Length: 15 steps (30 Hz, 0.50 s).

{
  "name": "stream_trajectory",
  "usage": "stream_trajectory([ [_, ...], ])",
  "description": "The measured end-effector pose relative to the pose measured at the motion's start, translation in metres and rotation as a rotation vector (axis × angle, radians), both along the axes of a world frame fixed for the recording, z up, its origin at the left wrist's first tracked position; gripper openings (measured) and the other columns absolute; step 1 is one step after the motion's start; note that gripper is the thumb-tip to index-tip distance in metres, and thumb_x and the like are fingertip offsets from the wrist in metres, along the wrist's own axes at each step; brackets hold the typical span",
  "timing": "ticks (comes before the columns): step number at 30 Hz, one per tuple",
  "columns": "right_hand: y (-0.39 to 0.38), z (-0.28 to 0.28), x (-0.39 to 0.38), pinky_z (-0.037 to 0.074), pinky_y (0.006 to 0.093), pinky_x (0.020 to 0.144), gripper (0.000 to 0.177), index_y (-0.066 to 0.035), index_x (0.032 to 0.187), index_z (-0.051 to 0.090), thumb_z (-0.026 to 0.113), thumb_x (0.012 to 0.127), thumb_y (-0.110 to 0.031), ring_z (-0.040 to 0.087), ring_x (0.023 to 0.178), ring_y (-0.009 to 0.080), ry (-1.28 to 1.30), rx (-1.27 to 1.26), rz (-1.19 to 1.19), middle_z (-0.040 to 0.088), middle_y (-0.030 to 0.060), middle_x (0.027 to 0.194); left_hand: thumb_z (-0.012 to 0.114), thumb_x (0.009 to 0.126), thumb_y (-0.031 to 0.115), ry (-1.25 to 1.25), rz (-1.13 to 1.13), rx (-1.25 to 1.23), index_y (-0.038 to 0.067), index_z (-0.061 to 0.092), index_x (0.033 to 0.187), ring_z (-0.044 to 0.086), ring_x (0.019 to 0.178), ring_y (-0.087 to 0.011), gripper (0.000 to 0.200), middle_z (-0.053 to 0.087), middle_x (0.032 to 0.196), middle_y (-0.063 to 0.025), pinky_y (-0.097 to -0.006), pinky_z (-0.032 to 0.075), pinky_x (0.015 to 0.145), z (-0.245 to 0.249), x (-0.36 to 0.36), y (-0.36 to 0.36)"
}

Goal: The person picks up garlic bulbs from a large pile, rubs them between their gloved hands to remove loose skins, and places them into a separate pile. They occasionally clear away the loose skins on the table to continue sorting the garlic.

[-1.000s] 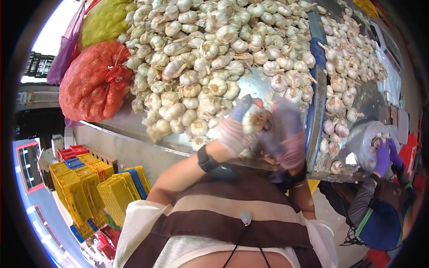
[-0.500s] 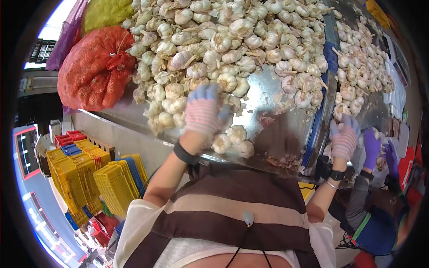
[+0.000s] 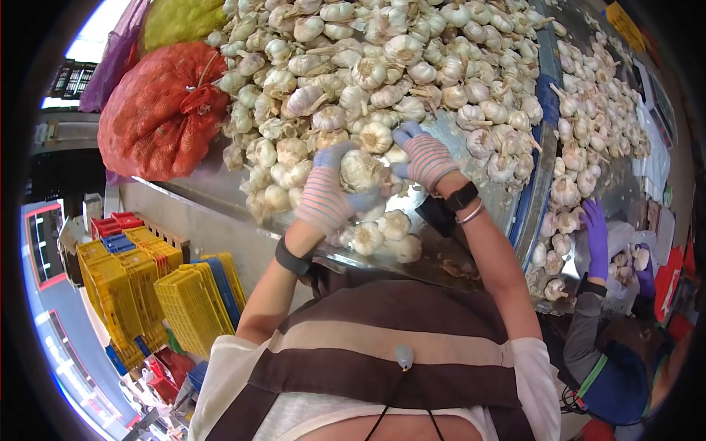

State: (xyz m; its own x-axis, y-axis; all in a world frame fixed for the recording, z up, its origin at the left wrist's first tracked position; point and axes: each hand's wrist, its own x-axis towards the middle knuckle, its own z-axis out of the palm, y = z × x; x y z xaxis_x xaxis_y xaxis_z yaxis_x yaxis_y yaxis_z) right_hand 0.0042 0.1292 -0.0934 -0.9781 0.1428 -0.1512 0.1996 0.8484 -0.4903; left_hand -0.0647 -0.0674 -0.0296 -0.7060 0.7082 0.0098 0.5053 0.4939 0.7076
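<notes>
My left hand (image 3: 329, 189), in a striped glove with blue fingertips, is wrapped round a large garlic bulb (image 3: 360, 170) near the front of the metal table (image 3: 434, 246). Just to the right of that bulb is my right hand (image 3: 427, 158), gloved the same way, with its fingers apart and nothing seen in them. A big heap of garlic (image 3: 353, 66) spreads beyond both hands. Several loose bulbs (image 3: 394, 225) lie in front of them, close to the table's edge.
A red mesh sack (image 3: 162, 114) and a yellow one (image 3: 184, 22) stand at the left. Beyond a blue-edged divider (image 3: 548, 99) lies more garlic (image 3: 588, 110). A co-worker's purple-gloved hands (image 3: 596, 234) are at the right. Yellow crates (image 3: 195, 309) stand lower left.
My right hand has come left across the divider from the right-hand garlic to beside my left hand. A large bulb now shows in my left hand. The co-worker's hands have shifted.
</notes>
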Motion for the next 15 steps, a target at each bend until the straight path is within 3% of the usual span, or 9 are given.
stream_trajectory([
  [6,0.015,0.002,0.029,0.044,0.041,0.088,0.062,-0.008,0.119,0.048,0.069,0.065,-0.027,0.051,0.102,0.0372,-0.158,-0.031,-0.006,0.047,0.0182,0.117,0.077,0.06,0.014,-0.15,0.042,0.219,0.004,0.048,0.114,0.05,0.097,-0.0164,0.062,0.055,0.102,-0.0081,-0.0314,0.042,0.087,0.01,0.005,0.0],
  [8,0.006,0.016,0.044,0.044,0.0388,0.085,0.056,-0.007,0.115,0.049,0.07,0.066,-0.024,0.053,0.099,0.0323,-0.153,-0.105,-0.103,0.05,0.0168,0.109,0.081,0.056,0.031,-0.163,0.044,0.231,0.001,0.049,0.114,0.049,0.103,-0.0276,0.072,0.05,0.108,-0.016,-0.0362,0.04,0.09,0.015,0.007,0.002],
  [10,0.003,0.007,0.06,0.047,0.0324,0.074,0.05,-0.007,0.113,0.049,0.068,0.069,-0.022,0.055,0.087,0.0209,0.272,-0.532,-0.206,0.052,0.0109,0.101,0.081,0.057,0.03,-0.182,0.035,0.237,0.001,0.049,0.114,0.049,0.101,-0.0261,0.072,0.051,0.107,-0.0149,-0.0356,0.04,0.089,0.014,0.01,0.0],
  [11,-0.008,0.021,0.067,0.047,0.025,0.063,0.047,-0.008,0.111,0.05,0.068,0.069,-0.02,0.052,0.076,0.0119,0.234,-0.962,-0.355,0.052,0.0055,0.096,0.08,0.057,0.029,-0.199,0.025,0.24,0.001,0.048,0.115,0.05,0.1,-0.0245,0.072,0.051,0.106,-0.0137,-0.0349,0.041,0.089,0.014,0.012,0.0],
  [12,-0.012,0.035,0.072,0.047,0.025,0.063,0.047,-0.008,0.111,0.05,0.068,0.069,-0.02,0.052,0.076,0.0119,0.237,-0.959,-0.361,0.052,0.0055,0.096,0.08,0.057,0.029,-0.2,0.019,0.243,0.001,0.048,0.115,0.05,0.1,-0.0245,0.072,0.051,0.106,-0.0137,-0.0349,0.041,0.089,0.016,0.015,0.001],
  [15,-0.026,0.057,0.081,0.046,0.0241,0.056,0.043,-0.009,0.109,0.05,0.068,0.071,-0.019,0.054,0.069,0.0122,0.393,-1.419,-0.404,0.054,0.0065,0.096,0.08,0.059,0.027,-0.302,-0.009,0.309,0.002,0.047,0.116,0.05,0.098,-0.0216,0.07,0.051,0.104,-0.0116,-0.0334,0.041,0.089,0.032,0.023,0.008],
])
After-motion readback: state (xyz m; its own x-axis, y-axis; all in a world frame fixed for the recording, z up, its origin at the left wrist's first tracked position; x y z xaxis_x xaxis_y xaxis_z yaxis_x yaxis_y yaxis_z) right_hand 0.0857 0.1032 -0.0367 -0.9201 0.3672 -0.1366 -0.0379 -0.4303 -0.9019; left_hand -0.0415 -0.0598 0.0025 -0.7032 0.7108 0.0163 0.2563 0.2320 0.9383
